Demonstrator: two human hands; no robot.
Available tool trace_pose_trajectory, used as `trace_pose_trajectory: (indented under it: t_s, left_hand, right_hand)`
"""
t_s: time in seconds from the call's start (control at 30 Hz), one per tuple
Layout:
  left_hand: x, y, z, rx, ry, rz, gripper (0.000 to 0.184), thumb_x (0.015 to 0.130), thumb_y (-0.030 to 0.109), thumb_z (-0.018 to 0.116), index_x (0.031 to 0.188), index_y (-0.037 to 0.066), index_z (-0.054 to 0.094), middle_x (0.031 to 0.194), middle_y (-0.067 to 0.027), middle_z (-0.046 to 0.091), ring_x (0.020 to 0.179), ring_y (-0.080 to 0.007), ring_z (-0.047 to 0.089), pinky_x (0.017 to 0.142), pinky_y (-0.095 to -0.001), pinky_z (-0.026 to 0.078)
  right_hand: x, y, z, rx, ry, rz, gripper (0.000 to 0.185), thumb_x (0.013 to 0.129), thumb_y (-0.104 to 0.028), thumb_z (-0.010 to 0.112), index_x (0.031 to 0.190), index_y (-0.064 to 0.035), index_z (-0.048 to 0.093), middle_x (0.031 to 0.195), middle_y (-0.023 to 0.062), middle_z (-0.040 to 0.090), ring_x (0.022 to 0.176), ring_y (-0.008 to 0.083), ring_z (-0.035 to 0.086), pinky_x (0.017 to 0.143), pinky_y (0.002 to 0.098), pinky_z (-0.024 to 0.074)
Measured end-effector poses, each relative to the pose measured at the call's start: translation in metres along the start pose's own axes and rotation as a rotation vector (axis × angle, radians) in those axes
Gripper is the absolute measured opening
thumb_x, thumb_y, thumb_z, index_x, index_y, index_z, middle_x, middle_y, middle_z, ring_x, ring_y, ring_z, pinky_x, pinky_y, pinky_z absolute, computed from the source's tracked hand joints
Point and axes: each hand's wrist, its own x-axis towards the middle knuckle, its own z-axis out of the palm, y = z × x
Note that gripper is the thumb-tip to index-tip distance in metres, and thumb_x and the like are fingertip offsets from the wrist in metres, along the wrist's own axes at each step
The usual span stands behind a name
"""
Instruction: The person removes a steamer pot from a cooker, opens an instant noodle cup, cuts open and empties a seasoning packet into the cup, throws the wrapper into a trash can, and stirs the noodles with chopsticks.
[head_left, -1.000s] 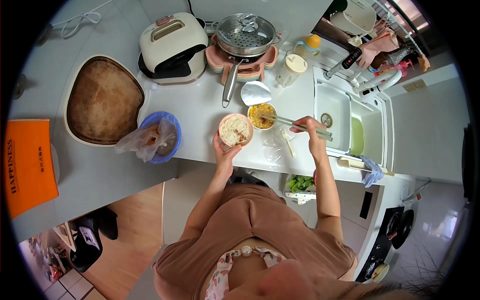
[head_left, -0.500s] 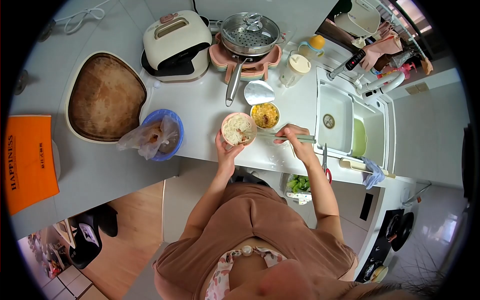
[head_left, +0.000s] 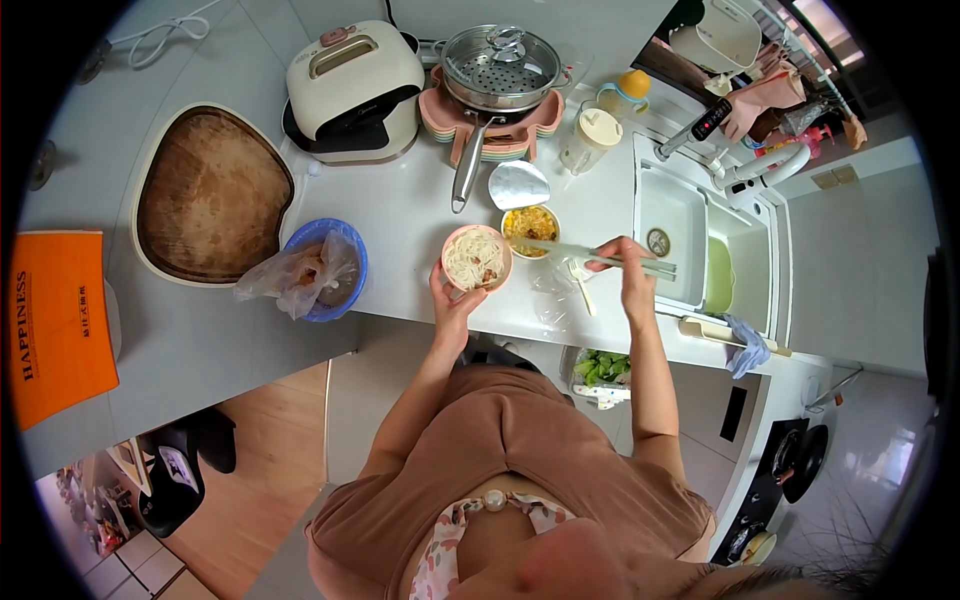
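Observation:
My left hand [head_left: 453,300] holds a pink bowl [head_left: 477,259] of white noodles with some reddish-brown bits, near the counter's front edge. Long chopsticks [head_left: 590,253] are gripped in my right hand [head_left: 628,270], and their tips reach the near part of a cup of yellow food [head_left: 531,230]. That cup has its foil lid [head_left: 519,186] peeled back and stands beside the bowl, to its upper right. A pale plastic fork [head_left: 583,288] and clear wrapping lie on the counter between the cup and my right hand.
A pan with a glass lid [head_left: 500,68], a cream appliance [head_left: 352,90] and a lidded jug [head_left: 591,140] stand at the back. At the left are a blue bin with a bag [head_left: 340,270] and a heart-shaped tray [head_left: 212,195]. The sink [head_left: 668,230] is at the right.
The chopsticks moved from the cup to the noodle bowl, then back right to the cup, my right hand moving with them. My left hand keeps hold of the bowl.

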Motion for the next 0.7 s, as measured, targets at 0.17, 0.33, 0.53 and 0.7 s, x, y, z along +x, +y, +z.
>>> trace_pose_trajectory:
  t_s: [0.17, 0.33, 0.53, 0.7]
  left_hand:
    - [0.002, -0.002, 0.0, 0.019, 0.0, 0.015, 0.087, 0.069, -0.008, 0.066, 0.138, 0.013, 0.016, 0.129, -0.0128, 0.037, 0.116, -0.0227, 0.046, 0.091, -0.0338, 0.048]
    - [0.004, -0.005, -0.002, 0.033, -0.015, 0.026, 0.087, 0.07, -0.008, 0.066, 0.138, 0.013, 0.016, 0.129, -0.0121, 0.037, 0.116, -0.0231, 0.045, 0.092, -0.034, 0.047]
    - [0.003, -0.01, -0.002, 0.017, -0.023, 0.082, 0.088, 0.071, -0.009, 0.066, 0.138, 0.016, 0.016, 0.129, -0.0116, 0.036, 0.118, -0.0237, 0.044, 0.094, -0.035, 0.046]
    - [0.003, -0.013, -0.001, 0.014, -0.014, 0.141, 0.089, 0.071, -0.01, 0.066, 0.138, 0.017, 0.014, 0.13, -0.0114, 0.036, 0.119, -0.024, 0.044, 0.095, -0.0363, 0.045]
  right_hand:
    - [0.013, -0.002, -0.012, -0.049, 0.061, 0.066, 0.041, 0.095, -0.031, 0.048, 0.082, 0.0056, 0.06, 0.078, 0.0113, 0.062, 0.068, 0.0201, 0.065, 0.063, 0.0271, 0.0507]
    - [0.014, -0.006, -0.011, -0.142, 0.029, 0.077, 0.039, 0.093, -0.031, 0.051, 0.082, 0.0054, 0.061, 0.077, 0.0107, 0.061, 0.069, 0.0195, 0.066, 0.063, 0.0256, 0.0507]
    - [0.0, -0.017, 0.003, -0.05, -0.106, 0.085, 0.038, 0.094, -0.028, 0.05, 0.08, 0.0056, 0.061, 0.076, 0.0113, 0.061, 0.068, 0.02, 0.066, 0.064, 0.0262, 0.0512]
    - [-0.008, -0.008, 0.022, 0.046, -0.16, 0.22, 0.038, 0.093, -0.028, 0.052, 0.081, 0.0064, 0.062, 0.077, 0.0125, 0.062, 0.068, 0.0203, 0.066, 0.063, 0.0268, 0.0519]
